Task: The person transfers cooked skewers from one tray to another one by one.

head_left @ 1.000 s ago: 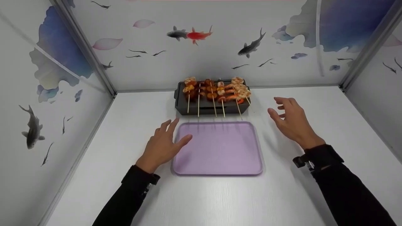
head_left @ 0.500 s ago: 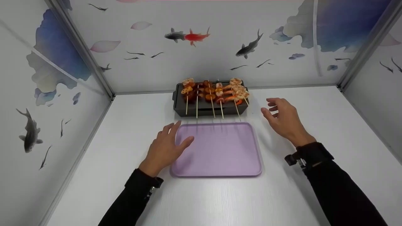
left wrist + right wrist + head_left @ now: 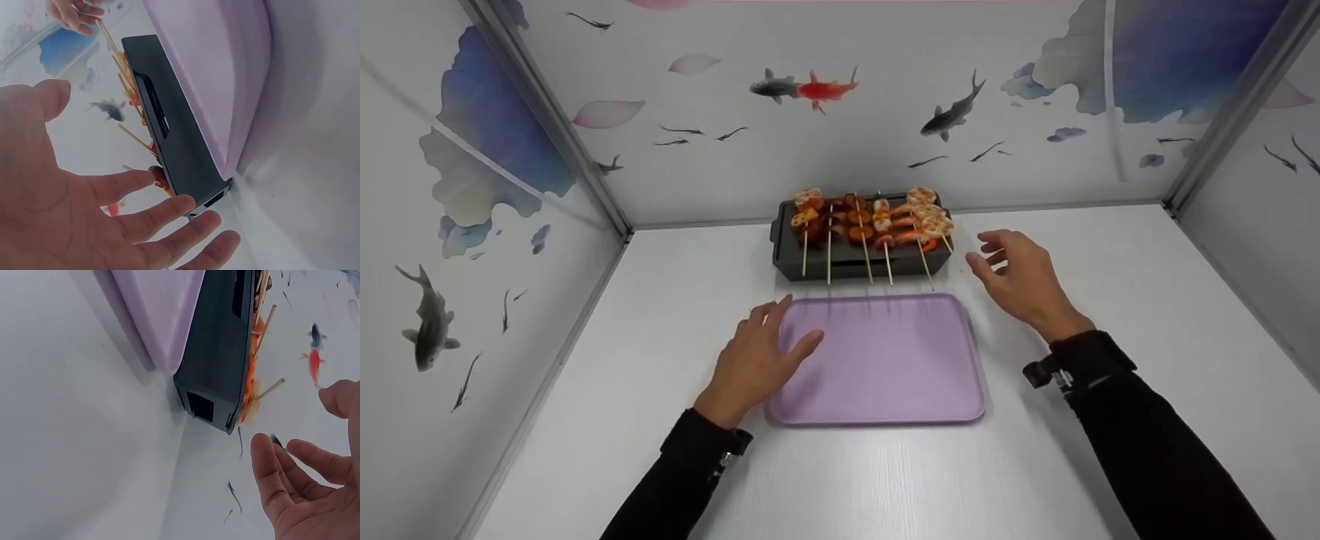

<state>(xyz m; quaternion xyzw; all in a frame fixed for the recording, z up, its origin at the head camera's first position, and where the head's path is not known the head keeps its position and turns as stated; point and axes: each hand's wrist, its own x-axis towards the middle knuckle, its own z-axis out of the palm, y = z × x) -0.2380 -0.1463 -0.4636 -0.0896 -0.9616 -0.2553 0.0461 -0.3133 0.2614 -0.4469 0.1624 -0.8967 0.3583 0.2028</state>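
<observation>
A dark grey grill box (image 3: 855,266) stands at the back of the white table, with several food skewers (image 3: 859,225) lying across its top and their sticks pointing toward me. In front of it lies a purple tray (image 3: 881,360) with nothing on it. My left hand (image 3: 754,360) hovers over the tray's left edge, fingers spread and holding nothing; its palm also shows in the left wrist view. To the right of the grill, my right hand (image 3: 1020,277) is in the air, fingers loosely bent, thumb toward the lotus-root skewer (image 3: 937,227). It touches nothing.
White panels with painted fish enclose the table (image 3: 877,480) at the back and both sides. The grill box stands close to the back wall (image 3: 697,172). A metal corner post (image 3: 559,120) rises at the left.
My right hand has moved left, closer to the grill's right end. The left hand has shifted slightly right and down over the tray edge. Tray and skewers stay put.
</observation>
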